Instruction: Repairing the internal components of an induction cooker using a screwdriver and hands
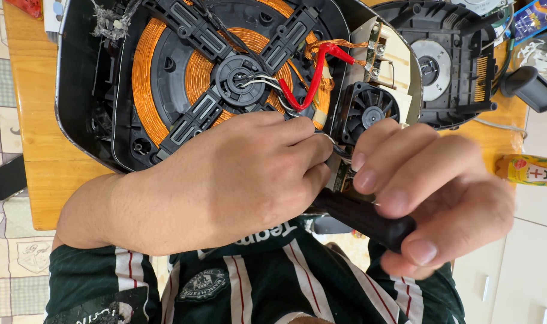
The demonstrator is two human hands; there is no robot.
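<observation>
Nearest the camera, the right hand (429,198) is wrapped around the black handle of a screwdriver (369,221), thumb beneath and fingers folded over the top, so the tool is clamped firmly; its tip is hidden behind the left hand. Just beside it, the left hand (237,180) lies knuckles-up over the near rim of the opened induction cooker (87,90), its fingers drawn together and pinched on a thin bundle of wires (330,141) at the edge of the circuit board. Whether the fingertips also touch the board cannot be told. Below both hands shows a dark green striped shirt (255,282).

The cooker rests upside down on the wooden table (39,132), filling most of its middle. Inside its black shell sits the copper coil (147,78), wound in two orange rings under black plastic spokes that meet at a round hub (240,78). A red sleeved wire (315,75) arcs from the hub towards the right side of the coil, ending near a white terminal block. Just right of the coil, a small black cooling fan (369,111) sits next to the person's right fingertips.

Farther right, towards the table's right edge, lies a separate black base cover (459,60) with a round metal disc at its centre. A black cylindrical tool handle (531,87) rests beyond it, and a yellow packet (528,170) lies at the right edge.
</observation>
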